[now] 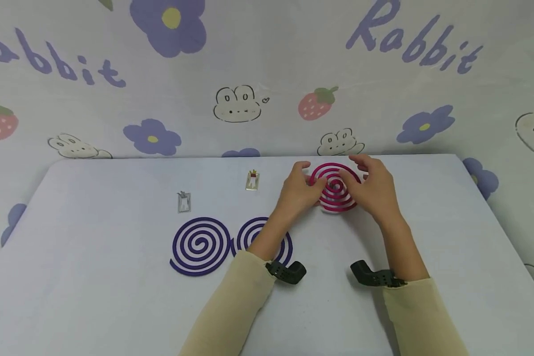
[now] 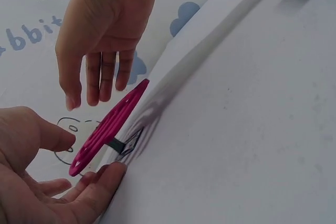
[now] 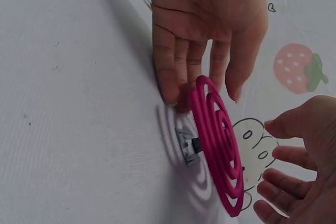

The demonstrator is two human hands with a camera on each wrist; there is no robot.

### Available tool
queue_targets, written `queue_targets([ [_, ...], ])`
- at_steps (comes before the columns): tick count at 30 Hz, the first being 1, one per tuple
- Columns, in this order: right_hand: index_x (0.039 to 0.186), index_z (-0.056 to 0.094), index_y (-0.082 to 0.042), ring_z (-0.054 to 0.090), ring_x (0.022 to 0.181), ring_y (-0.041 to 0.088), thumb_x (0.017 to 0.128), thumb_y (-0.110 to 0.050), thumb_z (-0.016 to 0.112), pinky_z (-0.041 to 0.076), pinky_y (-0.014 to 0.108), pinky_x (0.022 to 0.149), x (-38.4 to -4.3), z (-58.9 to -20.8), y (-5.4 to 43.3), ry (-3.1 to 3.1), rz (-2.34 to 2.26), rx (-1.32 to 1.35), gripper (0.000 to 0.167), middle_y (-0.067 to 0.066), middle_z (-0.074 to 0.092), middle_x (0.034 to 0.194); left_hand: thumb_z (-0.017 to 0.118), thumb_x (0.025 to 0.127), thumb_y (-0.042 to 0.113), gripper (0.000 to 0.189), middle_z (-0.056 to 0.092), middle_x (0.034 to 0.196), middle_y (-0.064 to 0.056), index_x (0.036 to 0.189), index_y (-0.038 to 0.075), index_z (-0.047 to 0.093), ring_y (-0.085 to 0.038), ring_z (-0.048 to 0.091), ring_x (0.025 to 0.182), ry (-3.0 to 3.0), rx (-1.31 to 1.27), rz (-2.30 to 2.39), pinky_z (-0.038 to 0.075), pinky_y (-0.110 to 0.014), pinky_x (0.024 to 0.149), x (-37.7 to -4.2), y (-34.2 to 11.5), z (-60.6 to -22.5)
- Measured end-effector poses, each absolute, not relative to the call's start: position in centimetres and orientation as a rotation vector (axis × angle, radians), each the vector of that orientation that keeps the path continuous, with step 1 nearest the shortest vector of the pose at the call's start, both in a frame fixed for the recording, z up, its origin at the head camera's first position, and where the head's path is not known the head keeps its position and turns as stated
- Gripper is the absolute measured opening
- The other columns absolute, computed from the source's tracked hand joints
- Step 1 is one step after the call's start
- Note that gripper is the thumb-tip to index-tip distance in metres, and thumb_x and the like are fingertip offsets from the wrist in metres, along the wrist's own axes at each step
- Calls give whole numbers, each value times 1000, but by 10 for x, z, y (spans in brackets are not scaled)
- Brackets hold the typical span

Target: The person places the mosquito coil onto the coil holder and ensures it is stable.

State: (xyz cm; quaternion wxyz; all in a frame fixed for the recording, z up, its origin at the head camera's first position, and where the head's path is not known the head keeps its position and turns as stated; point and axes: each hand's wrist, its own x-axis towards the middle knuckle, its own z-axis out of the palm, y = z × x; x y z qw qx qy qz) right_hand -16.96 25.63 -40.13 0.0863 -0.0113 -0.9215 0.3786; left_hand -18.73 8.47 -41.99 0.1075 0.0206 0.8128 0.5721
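Observation:
A pink spiral mosquito coil [image 1: 333,206] sits raised above the white table on a small metal stand [image 3: 187,146]. In the wrist views the coil [image 2: 109,129] stands a little off the tabletop, with its shadow beneath. My left hand [image 1: 299,192] is at the coil's left side with fingers spread; its fingertips come close to the rim, and I cannot tell whether they touch. My right hand [image 1: 376,190] is at the other side, fingers loosely bent and apart from the coil in the right wrist view. Neither hand grips anything.
Two dark blue spiral coils lie side by side on the table: the left coil [image 1: 200,243] in full view, the right coil [image 1: 287,244] partly under my left forearm. Behind them lie a silver metal stand [image 1: 184,202] and a gold one [image 1: 252,180]. A patterned cloth [image 1: 276,133] hangs behind.

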Motion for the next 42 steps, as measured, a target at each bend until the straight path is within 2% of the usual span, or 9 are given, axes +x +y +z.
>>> queue_targets([
  [4,149,57,-2,54,141,46,99,-24,71,48,66,114,-167,-399,251,-2748,1079,75,57,27,55,153,64,104,33,67,68,140,-20,160,8,38,-32,72,120,2402,59,1606,56,-47,110,-184,75,-420],
  [6,149,57,-3,53,142,46,99,-23,72,47,68,114,-167,-397,249,-2746,1076,133,56,26,56,153,64,104,35,71,65,144,-20,162,8,34,-32,65,133,2384,61,1597,52,-49,116,-183,71,-419],
  [8,148,58,-3,53,143,46,98,-22,72,46,69,114,-166,-395,246,-2743,1080,177,55,25,56,152,64,104,36,74,62,148,-19,164,9,30,-32,62,138,2356,63,1604,50,-50,118,-182,65,-417],
  [11,147,59,-3,51,145,45,98,-21,72,44,70,116,-166,-391,243,-2733,1094,237,54,24,56,152,65,104,37,76,58,153,-19,165,10,27,-33,59,142,2312,70,1630,48,-51,119,-180,54,-412],
  [16,148,58,-7,51,146,44,99,-22,73,48,66,114,-164,-387,236,-2774,1079,283,54,22,55,154,66,104,38,76,55,157,-18,165,13,28,-34,55,146,2324,172,1564,47,-52,121,-174,32,-405],
  [26,148,58,-8,55,142,42,99,-22,73,56,63,105,-156,-389,219,-2815,1090,366,53,20,56,153,68,103,39,79,55,156,-16,166,13,28,-31,50,151,2461,413,1341,41,-50,126,-157,-26,-404],
  [35,148,59,-13,54,145,35,99,-23,74,46,60,119,-138,-393,195,-2837,1101,562,53,12,61,151,68,103,36,76,56,155,-14,165,14,32,-32,51,150,2578,592,1131,41,-54,125,-132,-71,-403],
  [42,155,53,-15,51,149,29,94,-30,80,47,55,120,-120,-396,182,-3024,1044,785,68,6,57,157,68,103,38,71,51,161,-10,162,12,39,-29,47,153,2637,679,978,40,-52,127,-118,-86,-401],
])
